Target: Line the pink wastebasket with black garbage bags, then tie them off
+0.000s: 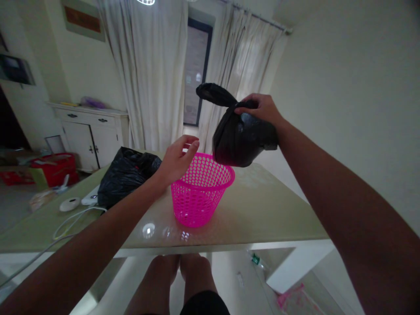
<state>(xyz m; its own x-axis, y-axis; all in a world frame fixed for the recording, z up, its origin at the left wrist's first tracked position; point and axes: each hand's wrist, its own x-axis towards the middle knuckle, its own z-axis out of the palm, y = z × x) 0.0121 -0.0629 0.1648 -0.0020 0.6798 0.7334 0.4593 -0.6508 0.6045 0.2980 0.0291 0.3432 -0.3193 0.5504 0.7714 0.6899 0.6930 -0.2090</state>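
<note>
My right hand grips a filled black plastic bag near its top and holds it up in the air, right of and above a pink mesh basket. A loose black flap of the bag sticks out to the left. My left hand is over the left rim of the basket, fingers loosely curved and thumb apart; nothing shows in it. Whether it touches the rim, I cannot tell. The basket stands upright on the table. Another black plastic bag lies on the table to the left, partly behind my left arm.
A round white object and a white cable lie at the table's left. Beyond stand a white cabinet, pale curtains and a red box. Below the table, a plastic bottle lies on the floor near my legs.
</note>
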